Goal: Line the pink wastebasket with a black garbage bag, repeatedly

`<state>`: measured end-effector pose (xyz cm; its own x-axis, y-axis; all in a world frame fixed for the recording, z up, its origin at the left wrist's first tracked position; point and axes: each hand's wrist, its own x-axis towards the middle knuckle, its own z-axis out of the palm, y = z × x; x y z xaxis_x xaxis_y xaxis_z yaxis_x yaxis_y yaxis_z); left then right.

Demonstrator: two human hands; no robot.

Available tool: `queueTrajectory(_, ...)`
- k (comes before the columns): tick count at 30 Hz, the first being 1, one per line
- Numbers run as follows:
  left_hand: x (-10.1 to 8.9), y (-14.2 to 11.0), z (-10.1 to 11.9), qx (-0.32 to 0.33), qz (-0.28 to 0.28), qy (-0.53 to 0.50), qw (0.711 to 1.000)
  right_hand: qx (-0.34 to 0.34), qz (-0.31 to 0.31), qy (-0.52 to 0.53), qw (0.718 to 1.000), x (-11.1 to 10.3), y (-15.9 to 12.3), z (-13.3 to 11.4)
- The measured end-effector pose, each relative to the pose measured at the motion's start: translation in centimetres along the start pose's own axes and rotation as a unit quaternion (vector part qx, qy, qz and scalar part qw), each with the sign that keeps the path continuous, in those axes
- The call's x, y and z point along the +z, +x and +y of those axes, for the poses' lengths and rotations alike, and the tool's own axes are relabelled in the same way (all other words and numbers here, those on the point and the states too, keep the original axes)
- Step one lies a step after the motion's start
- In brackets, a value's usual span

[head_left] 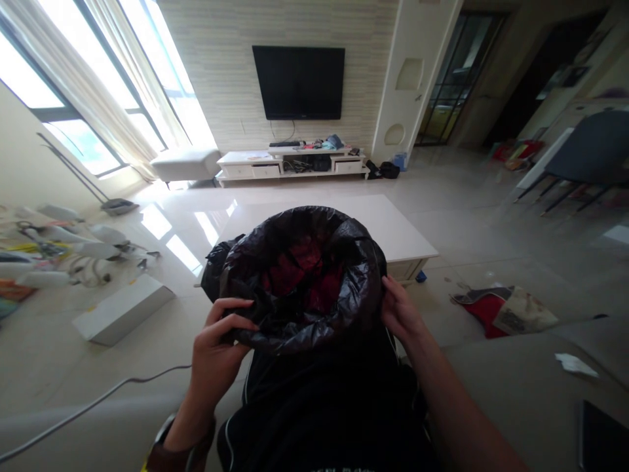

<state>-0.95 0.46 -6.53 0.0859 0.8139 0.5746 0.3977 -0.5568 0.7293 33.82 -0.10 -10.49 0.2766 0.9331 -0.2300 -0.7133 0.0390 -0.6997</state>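
Note:
A black plastic bag lines a round bin held in front of me, its edge folded outward over the rim. Dark red shows through inside the opening; the bin's outer wall is covered by the bag. My left hand grips the near left part of the rim, with fingers over the edge and on the plastic. On the right side, my right hand is closed on the bag's outer edge, its fingertips partly hidden behind it. A loose bunch of the bag sticks out at the far left.
Beyond the bin stands a white coffee table. A white box and a cluttered pile lie on the floor at left. A grey cable runs at lower left. Red and beige cushions lie at right, near the sofa.

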Motion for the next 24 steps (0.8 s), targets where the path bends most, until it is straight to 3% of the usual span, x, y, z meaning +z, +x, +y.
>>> queueTrajectory(2,-0.2,0.0,-0.4,-0.001,-0.002,0.0,1.0,0.014,0.006,0.003,1.0,-0.4,0.1,-0.2)
queueTrajectory(6,-0.6,0.0,-0.9,0.001,-0.003,0.004,1.0,0.166,-0.029,0.015,0.986,-1.0,0.2,0.0)
queueTrajectory(8,-0.8,0.1,-0.9,0.006,-0.006,0.007,1.0,0.181,-0.035,-0.006,0.983,-1.1,0.5,0.6)
queueTrajectory(10,-0.9,0.2,-0.8,0.016,-0.012,0.012,1.0,0.101,-0.008,-0.039,0.994,-1.1,0.9,1.1)
queueTrajectory(12,-1.1,0.3,-0.5,0.028,-0.016,0.02,0.999,-0.062,0.059,-0.101,0.991,-1.1,1.0,1.2)
queueTrajectory(13,-1.1,0.3,-0.4,0.035,-0.017,0.025,0.999,-0.156,0.088,-0.149,0.972,-1.1,0.9,0.9)
queueTrajectory(15,-1.1,0.4,0.1,0.05,-0.023,0.038,0.998,-0.334,0.096,-0.269,0.898,-1.1,0.2,-0.2)
queueTrajectory(17,-1.1,0.6,0.6,0.065,-0.032,0.052,0.996,-0.442,0.006,-0.399,0.803,-0.8,-1.0,-1.9)
queueTrajectory(18,-1.1,0.7,0.8,0.073,-0.037,0.058,0.995,-0.458,-0.065,-0.462,0.757,-0.5,-1.8,-2.8)
queueTrajectory(21,-1.1,0.8,1.1,0.099,-0.051,0.063,0.992,-0.407,-0.245,-0.608,0.636,0.6,-3.6,-4.7)
queueTrajectory(22,-1.2,0.9,1.1,0.107,-0.057,0.061,0.991,-0.395,-0.272,-0.626,0.615,0.9,-3.9,-5.0)
queueTrajectory(24,-1.3,0.9,0.8,0.114,-0.064,0.058,0.99,-0.404,-0.281,-0.628,0.603,1.4,-4.3,-5.0)
